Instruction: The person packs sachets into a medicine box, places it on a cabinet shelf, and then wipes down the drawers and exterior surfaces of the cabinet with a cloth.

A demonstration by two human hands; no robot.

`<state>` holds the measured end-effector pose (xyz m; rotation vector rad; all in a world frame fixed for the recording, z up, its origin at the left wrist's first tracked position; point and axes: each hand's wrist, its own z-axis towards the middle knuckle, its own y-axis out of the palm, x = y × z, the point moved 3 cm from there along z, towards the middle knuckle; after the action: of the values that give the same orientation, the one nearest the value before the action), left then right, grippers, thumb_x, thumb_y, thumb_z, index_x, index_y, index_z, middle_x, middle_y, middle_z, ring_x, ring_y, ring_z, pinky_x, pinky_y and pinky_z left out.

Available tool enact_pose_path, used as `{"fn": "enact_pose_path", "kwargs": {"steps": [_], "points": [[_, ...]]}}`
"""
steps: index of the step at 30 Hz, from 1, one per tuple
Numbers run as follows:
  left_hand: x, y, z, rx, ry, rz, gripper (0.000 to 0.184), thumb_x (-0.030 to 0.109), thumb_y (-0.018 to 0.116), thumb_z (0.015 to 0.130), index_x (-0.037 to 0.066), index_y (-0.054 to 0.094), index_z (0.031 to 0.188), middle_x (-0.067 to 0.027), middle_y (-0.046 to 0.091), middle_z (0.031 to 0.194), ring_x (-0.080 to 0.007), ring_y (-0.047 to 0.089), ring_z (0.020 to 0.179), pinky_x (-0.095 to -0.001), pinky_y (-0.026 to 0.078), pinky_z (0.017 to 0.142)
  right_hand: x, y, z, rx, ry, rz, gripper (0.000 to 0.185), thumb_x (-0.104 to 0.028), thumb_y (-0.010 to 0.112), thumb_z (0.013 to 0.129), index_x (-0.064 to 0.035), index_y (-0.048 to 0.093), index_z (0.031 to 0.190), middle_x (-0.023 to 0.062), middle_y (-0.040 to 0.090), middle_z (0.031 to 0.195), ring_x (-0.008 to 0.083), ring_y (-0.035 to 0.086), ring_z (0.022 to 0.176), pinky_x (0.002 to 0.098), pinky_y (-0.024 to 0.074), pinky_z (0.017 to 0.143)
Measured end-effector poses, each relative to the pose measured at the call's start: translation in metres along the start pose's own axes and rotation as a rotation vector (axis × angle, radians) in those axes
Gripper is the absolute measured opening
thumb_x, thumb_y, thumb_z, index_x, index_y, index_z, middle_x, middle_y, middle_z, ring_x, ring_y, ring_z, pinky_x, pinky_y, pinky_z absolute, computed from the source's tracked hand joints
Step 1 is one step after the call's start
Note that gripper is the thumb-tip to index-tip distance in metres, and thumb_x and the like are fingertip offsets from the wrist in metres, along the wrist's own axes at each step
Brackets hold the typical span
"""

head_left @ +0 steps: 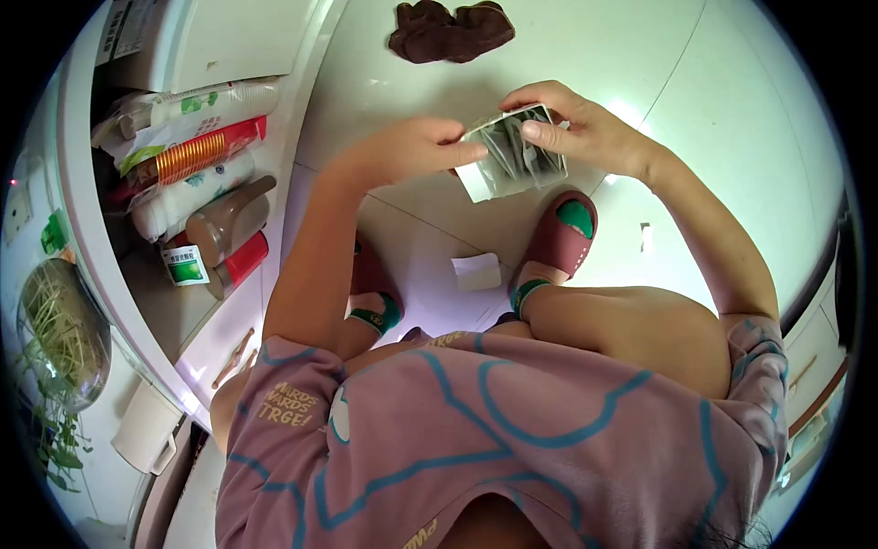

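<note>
A small white box (483,184) with a clear front, dark packets showing inside it, is held between both hands above the floor. My left hand (425,148) is at its left side, with the fingers on its edge. My right hand (572,128) grips the box's upper right corner, the thumb over the front and the other fingers behind. The box is tilted.
Brown cloth items (451,32) lie on the tiled floor (393,91) at the top. A white paper piece (477,273) is between the slippers (562,236). At the left, an open cabinet (169,316) holds bottles and packages. A white mug (146,428) and a plant (64,329) stand beside it.
</note>
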<state>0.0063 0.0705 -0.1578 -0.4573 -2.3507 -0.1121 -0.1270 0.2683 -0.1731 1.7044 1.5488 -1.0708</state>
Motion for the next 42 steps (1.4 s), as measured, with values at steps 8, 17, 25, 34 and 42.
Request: {"fn": "enact_pose_path", "kwargs": {"steps": [8,17,25,34,42], "points": [[0.001,0.017,0.002,0.213,0.192,0.131,0.037,0.036,0.066,0.096,0.002,0.065,0.082,-0.0033,0.061,0.072,-0.0112,0.059,0.072,-0.0338,0.044,0.065,-0.001,-0.001,0.006,0.117,0.036,0.098,0.061,-0.063,0.044,0.099,-0.0131,0.052,0.134,0.0126,0.058,0.124,0.0245,0.053,0.117,0.0381,0.0409,0.102],[0.009,0.011,-0.007,0.465,0.209,0.187,0.025,0.024,0.068,0.092,0.000,0.066,0.085,-0.0074,0.065,0.076,-0.0121,0.059,0.070,-0.0337,0.046,0.064,0.014,0.011,0.007,0.100,0.227,0.296,0.062,-0.061,0.038,0.102,-0.0084,0.050,0.133,0.0069,0.057,0.117,0.0181,0.052,0.112,0.0317,0.0401,0.101],[-0.024,0.036,0.009,-0.088,0.082,-0.164,0.037,0.038,0.072,0.086,0.001,0.072,0.090,-0.0095,0.073,0.078,-0.0181,0.068,0.065,-0.0319,0.056,0.065,-0.003,0.009,0.015,0.052,-0.105,-0.068,0.041,-0.041,0.041,0.108,-0.0088,0.053,0.129,0.0057,0.055,0.126,0.0174,0.048,0.123,0.0322,0.0349,0.109],[-0.028,0.040,-0.001,0.717,0.504,0.475,0.008,0.017,0.067,0.084,0.011,0.070,0.088,-0.0096,0.069,0.082,-0.0328,0.066,0.079,-0.0433,0.051,0.069,0.019,0.006,0.028,0.152,0.174,0.136,0.053,-0.055,0.042,0.104,-0.0114,0.053,0.131,0.0055,0.057,0.118,0.0153,0.053,0.111,0.0317,0.0425,0.099],[-0.034,0.047,-0.013,0.764,0.738,0.598,0.017,0.006,0.065,0.077,0.014,0.065,0.092,-0.0071,0.066,0.090,-0.0328,0.063,0.084,-0.0453,0.050,0.071,0.044,0.013,0.040,0.239,0.085,0.317,0.063,-0.057,0.040,0.104,-0.0071,0.049,0.140,0.0110,0.055,0.129,0.0224,0.050,0.122,0.0348,0.0415,0.103]]}}
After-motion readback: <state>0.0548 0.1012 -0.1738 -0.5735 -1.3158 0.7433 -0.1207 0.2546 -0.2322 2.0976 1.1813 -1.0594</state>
